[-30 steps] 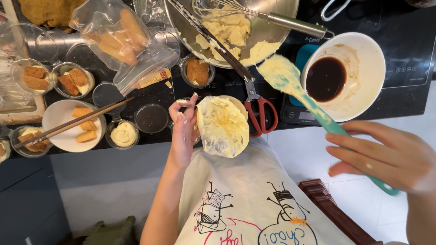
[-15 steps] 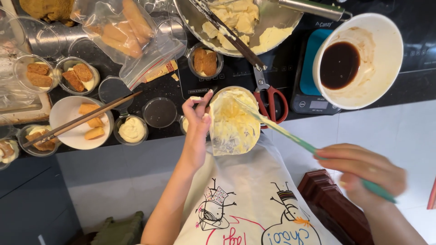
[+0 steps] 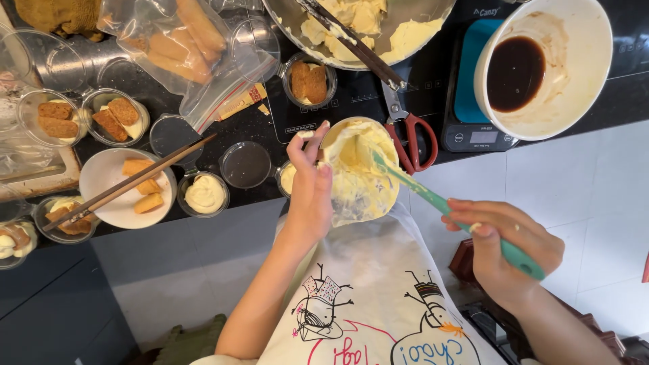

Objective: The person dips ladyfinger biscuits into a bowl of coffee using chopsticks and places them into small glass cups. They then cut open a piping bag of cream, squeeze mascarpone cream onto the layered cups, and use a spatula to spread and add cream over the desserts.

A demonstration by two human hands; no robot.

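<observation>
Upper centre of frame: large metal mixing bowl [image 3: 405,34], pale yellow cream heaped inside, red-handled scissors [image 3: 405,128] lying from its rim down onto the black counter [image 3: 351,101]. Upper right: white bowl [image 3: 574,88] holding a pool of dark brown liquid, cream smears on its wall; it sits on a small kitchen scale [image 3: 473,135].

Left side: several small clear cups. Two at far left [image 3: 54,115] and [image 3: 115,115] hold brown biscuit pieces, one over cream. A cup [image 3: 205,194] in centre left holds cream only. A cup [image 3: 311,81] near the metal bowl holds two biscuit pieces. White dish [image 3: 101,182] with biscuit pieces, chopsticks [image 3: 135,179] laid across. Clear plastic bag [image 3: 182,47] of finger biscuits at upper left.

Centre: clear piping bag [image 3: 362,176], mouth folded open, smeared and partly filled with yellow cream, held just past the counter edge above the apron [image 3: 365,284].

Left hand [image 3: 307,189]: fingers closed on the bag's left rim, gripping it.

Right hand [image 3: 503,250], lower right: fist wrapped round the green spatula [image 3: 439,203] handle; blade tip inside the bag, touching cream.
</observation>
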